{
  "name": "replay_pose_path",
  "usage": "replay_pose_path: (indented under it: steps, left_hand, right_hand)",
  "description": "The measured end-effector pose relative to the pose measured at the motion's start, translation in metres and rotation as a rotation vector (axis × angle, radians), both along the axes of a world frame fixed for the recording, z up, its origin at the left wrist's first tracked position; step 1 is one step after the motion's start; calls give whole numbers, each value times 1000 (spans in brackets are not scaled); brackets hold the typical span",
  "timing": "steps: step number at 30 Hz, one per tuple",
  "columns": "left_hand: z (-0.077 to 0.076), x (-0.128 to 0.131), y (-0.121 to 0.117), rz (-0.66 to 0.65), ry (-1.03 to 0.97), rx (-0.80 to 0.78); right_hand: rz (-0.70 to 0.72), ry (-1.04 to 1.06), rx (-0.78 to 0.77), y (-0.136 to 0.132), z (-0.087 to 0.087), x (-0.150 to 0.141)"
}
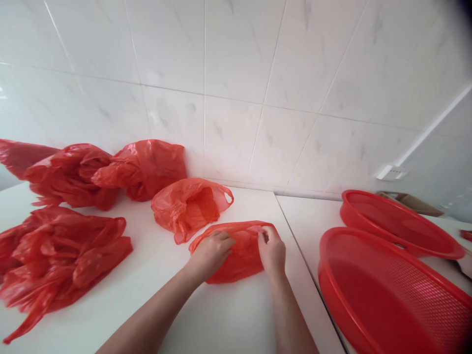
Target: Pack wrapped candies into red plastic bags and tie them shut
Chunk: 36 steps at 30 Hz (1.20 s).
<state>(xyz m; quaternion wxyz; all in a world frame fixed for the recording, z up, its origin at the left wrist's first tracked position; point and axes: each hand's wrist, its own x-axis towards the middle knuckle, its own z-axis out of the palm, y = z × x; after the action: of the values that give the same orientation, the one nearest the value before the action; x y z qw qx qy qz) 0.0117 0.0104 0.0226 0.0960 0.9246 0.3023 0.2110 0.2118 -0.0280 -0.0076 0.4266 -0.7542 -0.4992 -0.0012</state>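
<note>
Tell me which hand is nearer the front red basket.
Right. The right hand is left of the basket, at the right end of the red bag; the left hand is farther left, over the bag's left part.

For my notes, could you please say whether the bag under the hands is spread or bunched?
Mostly spread: the bag lies low and wide on the table, left hand and right hand on it.

text: none legible | labels, brands: none legible | numbers, signs: none legible
</note>
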Motion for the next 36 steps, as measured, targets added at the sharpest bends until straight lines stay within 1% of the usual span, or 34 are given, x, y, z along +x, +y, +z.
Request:
replay_pose_path:
  steps: [2,3,5,7,9,12,14,15,16,17,19,21,23,25,30,36]
  left_hand:
    - [-8,-1,4,23,93,-65]
    - [-11,-2,5,19,125,-116]
    - [-13,-5,5,-28,160,-223]
    - [-10,-7,4,-86,121,-255]
    - [-5,-8,3,-86,19,-184]
    - [-1,-9,7,7,-94,13]
    - [-5,-11,12,121,-91,108]
    - [-9,-13,16,189,-85,112]
    - [-14,-15,19,249,-89,69]
    - [-19,-17,22,292,-103,-7]
    - [-30,-20,28,317,-144,-182]
    - [-37,-21,32,331,-190,-292]
    - [-40,-21,34,371,-231,-326]
    - [-39,-19,35,405,-287,-370]
    - [-32,-15,30,468,-489,-554]
    - [-31,-16,28,535,-581,-585]
  right_hand:
    - [65,-126,48,3,-5,-6]
    - [74,-186,31,4,-7,-6]
    - [61,-224,-77,6,-9,-5]
    - [39,-133,-210,5,-10,0]
    - [3,-17,-310,4,-8,4]
    - [-39,33,-364,2,-8,9]
    - [-37,24,-374,2,-9,12]
    - [-35,21,-384,2,-11,13]
    - [-33,19,-396,3,-12,14]
    - [-33,19,-408,3,-13,15]
    - [-35,20,-417,4,-15,17]
    - [-42,25,-407,5,-17,17]
    - [-52,35,-379,5,-18,17]
    - [-63,50,-338,5,-18,16]
    - [-80,103,-212,2,-14,13]
    - [-162,165,-59,0,-7,14]
